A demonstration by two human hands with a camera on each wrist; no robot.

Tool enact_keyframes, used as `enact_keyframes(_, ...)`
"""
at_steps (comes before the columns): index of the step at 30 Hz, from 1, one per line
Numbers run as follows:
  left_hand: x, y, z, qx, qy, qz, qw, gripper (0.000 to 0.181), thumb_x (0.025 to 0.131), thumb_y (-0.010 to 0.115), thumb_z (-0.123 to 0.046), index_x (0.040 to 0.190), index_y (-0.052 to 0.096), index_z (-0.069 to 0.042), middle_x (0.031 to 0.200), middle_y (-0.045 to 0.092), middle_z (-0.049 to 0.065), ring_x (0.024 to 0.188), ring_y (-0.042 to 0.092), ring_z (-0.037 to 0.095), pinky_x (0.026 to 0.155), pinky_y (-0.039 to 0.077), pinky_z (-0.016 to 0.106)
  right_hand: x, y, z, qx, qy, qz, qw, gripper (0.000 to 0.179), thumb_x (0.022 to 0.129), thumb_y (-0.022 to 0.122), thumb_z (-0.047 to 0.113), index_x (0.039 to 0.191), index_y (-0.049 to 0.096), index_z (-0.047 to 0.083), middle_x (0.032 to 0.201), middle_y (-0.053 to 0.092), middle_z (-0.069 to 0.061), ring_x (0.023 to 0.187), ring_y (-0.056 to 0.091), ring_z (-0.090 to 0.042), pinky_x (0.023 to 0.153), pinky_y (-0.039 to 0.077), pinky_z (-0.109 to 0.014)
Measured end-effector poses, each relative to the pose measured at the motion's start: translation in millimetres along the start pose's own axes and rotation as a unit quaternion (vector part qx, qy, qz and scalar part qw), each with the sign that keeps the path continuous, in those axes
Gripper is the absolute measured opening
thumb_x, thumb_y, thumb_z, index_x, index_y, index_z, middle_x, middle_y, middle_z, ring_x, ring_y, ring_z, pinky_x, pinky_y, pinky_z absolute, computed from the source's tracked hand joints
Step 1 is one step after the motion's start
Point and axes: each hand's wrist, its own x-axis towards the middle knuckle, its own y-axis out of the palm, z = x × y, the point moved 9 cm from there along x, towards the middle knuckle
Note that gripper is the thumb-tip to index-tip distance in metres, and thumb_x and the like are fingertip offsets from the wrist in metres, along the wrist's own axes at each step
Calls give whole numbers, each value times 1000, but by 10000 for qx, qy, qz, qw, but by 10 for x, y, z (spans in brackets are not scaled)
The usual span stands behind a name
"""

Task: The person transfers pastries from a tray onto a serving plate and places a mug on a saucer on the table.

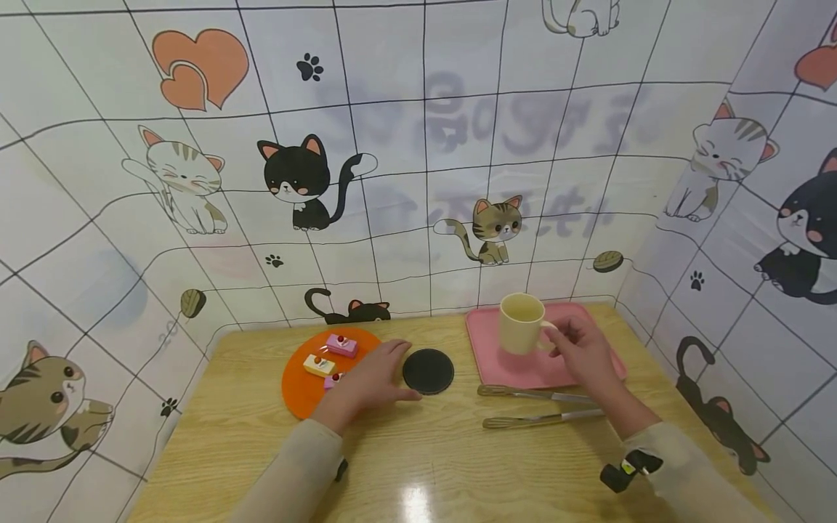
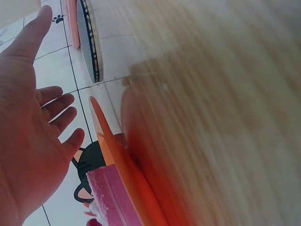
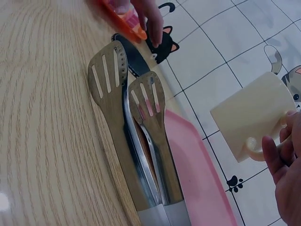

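Observation:
In the head view my right hand [image 1: 584, 354] pinches the handle of a cream mug [image 1: 519, 327]. The right wrist view has that mug [image 3: 254, 115] raised clear of the pink tray [image 3: 190, 160], slightly tilted. My left hand [image 1: 373, 383] hovers with spread fingers between an orange plate [image 1: 296, 388] and a round black coaster [image 1: 428, 372]. Nothing is in that hand [image 2: 35, 127] in the left wrist view. On the plate sit small toy cakes, two pink and one yellow [image 1: 319, 365]; one pink cake is partly hidden by the left hand.
Two metal tongs with slotted heads [image 3: 110, 77] lie in front of the pink tray [image 1: 487, 367], their handles toward the right forearm. The wooden table [image 1: 418, 450] backs onto a wall covering [image 1: 405, 160] printed with cartoon cats, which also stands at both sides.

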Motion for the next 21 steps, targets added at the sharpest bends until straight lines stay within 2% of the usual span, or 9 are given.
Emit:
enact_keyframes(4, 87, 32, -16, 102, 59, 74, 9999, 111, 84, 89, -66, 170, 44, -13, 174, 43, 7, 160, 40, 31, 132, 34, 50, -11, 31, 24, 3, -14, -1, 10000, 25, 110, 73, 23, 113, 71, -2, 97, 70, -16, 73, 72, -13, 62, 58, -24)
enact_keyframes(7, 131, 62, -13, 138, 49, 170, 9997, 108, 85, 89, -64, 169, 45, -14, 174, 44, 6, 160, 40, 31, 132, 33, 50, -25, 52, 27, 2, 23, 21, 10000, 27, 110, 73, 26, 113, 71, -1, 96, 71, -9, 74, 72, -13, 61, 58, -24)
enact_keyframes(12, 144, 91, 3, -37, -76, 319, 9995, 107, 85, 91, -62, 170, 45, -15, 175, 44, 5, 161, 39, 31, 133, 32, 52, -53, 76, 24, 17, 79, 72, 9999, 29, 110, 74, 30, 114, 72, 1, 94, 71, 0, 76, 71, -15, 61, 57, -24)
enact_keyframes(21, 171, 113, 41, 9, -36, 349, 9994, 107, 84, 92, -61, 169, 47, -15, 176, 42, 5, 164, 34, 31, 134, 28, 52, -73, 120, 55, 38, 32, 93, 9999, 29, 110, 74, 30, 114, 73, 1, 93, 71, 3, 75, 71, -14, 59, 56, -26)
